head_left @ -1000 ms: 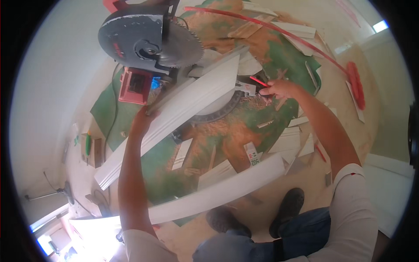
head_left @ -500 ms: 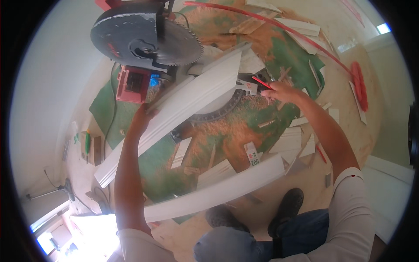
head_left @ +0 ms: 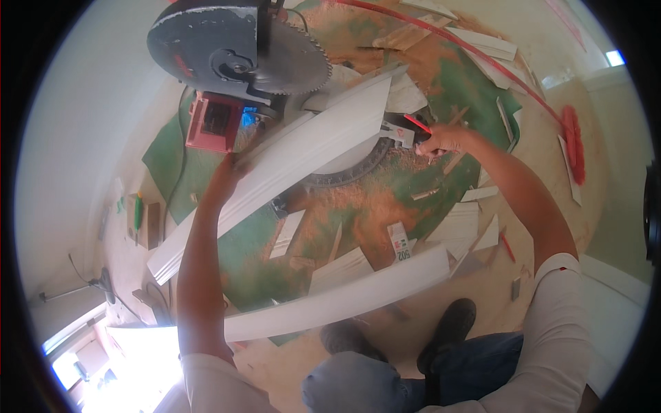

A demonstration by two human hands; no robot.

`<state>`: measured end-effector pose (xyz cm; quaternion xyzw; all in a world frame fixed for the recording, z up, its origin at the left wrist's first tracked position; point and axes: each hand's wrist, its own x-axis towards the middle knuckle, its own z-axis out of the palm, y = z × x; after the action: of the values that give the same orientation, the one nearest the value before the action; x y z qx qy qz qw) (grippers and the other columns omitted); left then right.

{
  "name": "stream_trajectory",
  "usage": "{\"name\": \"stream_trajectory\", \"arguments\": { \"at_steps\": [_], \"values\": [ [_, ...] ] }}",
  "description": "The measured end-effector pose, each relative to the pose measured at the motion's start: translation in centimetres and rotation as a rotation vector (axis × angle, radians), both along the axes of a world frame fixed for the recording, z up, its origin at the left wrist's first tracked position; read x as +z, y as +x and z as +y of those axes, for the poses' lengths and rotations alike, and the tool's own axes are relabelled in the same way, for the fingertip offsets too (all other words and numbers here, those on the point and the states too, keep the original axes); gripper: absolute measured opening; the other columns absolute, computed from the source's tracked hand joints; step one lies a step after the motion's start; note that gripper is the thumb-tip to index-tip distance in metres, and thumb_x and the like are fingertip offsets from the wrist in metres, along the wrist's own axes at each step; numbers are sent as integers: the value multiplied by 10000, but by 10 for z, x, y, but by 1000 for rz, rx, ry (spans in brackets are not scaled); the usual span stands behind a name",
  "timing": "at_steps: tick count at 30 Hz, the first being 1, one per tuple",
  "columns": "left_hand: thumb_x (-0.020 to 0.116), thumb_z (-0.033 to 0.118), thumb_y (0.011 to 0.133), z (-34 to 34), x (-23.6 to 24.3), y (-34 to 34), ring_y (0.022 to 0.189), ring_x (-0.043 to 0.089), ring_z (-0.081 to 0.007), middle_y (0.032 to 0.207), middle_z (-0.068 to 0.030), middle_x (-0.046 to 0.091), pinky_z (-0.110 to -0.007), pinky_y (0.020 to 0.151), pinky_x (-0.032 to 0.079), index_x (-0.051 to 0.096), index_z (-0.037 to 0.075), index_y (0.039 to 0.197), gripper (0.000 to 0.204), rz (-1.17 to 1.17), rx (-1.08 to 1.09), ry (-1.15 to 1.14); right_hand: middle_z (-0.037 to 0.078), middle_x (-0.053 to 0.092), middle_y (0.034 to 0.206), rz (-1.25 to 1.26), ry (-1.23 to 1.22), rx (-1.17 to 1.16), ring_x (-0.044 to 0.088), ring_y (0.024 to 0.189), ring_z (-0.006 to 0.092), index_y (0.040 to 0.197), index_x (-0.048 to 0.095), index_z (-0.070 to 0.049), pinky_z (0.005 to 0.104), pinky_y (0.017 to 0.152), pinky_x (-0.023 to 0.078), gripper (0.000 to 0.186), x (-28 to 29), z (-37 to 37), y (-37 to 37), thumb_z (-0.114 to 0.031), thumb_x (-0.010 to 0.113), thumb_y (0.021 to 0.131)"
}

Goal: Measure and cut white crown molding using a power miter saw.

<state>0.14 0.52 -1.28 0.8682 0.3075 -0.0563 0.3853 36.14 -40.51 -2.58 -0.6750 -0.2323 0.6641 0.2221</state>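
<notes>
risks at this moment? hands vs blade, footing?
1. The left hand presses the long white moulding close under the raised saw blade, whose teeth show below the guard; a slip could bring it near them.
2. The right hand works at the saw base, also near the blade.
3. Offcuts and sawdust around the shoes could trip the person.

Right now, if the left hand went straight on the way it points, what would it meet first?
The left hand already rests on the white moulding. Straight on, past the board, it would probably meet the red saw body under the blade, though depth is unclear.
</notes>
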Motion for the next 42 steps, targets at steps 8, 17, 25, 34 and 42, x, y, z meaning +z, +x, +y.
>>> {"name": "stream_trajectory", "arguments": {
  "at_steps": [8, 17, 25, 34, 42],
  "values": [
    [691, 361, 894, 1, 0, -3, 1082, 617, -307, 1133, -230, 656, -379, 957, 444, 529, -23, 1279, 567, 58, 25, -15, 43, 588, 652, -376, 84, 36, 580, 625, 133, 816, 645, -22, 325, 612, 494, 322, -4, 0, -14, -324, 756, 801],
    [688, 352, 894, 1, 3, -2, 1107, 612, -330, 1170, -243, 647, -388, 970, 437, 521, -34, 1298, 583, 52, 37, 12, 172, 669, 763, -1314, 187, -10, 676, 767, 358, 931, 626, -48, 439, 649, 535, 353, -13, -4, -69, -319, 782, 766],
    [656, 307, 902, 2, -2, 4, 1144, 587, -327, 1196, -247, 618, -395, 986, 422, 476, -42, 1321, 574, 2, -22, -28, 171, 633, 896, -1612, 471, -67, 657, 782, 350, 1077, 551, -48, 427, 656, 524, 418, -21, -17, -86, -248, 773, 785],
    [688, 359, 887, 2, -8, -6, 1069, 634, -357, 1123, -255, 659, -404, 925, 464, 532, -16, 1265, 555, -34, 22, -9, 12, 645, 816, -55, 137, -216, 569, 727, 77, 1190, 606, -45, 231, 600, 425, 335, 24, -22, -16, -273, 617, 944],
    [699, 399, 875, 5, 2, -2, 1075, 633, -343, 1109, -257, 659, -406, 927, 460, 529, -11, 1274, 597, 45, 32, -33, 184, 675, 933, -1064, 425, -174, 665, 925, 314, 1182, 583, 7, 404, 817, 488, 467, 8, -22, -76, -206, 757, 804]
  ]
}}
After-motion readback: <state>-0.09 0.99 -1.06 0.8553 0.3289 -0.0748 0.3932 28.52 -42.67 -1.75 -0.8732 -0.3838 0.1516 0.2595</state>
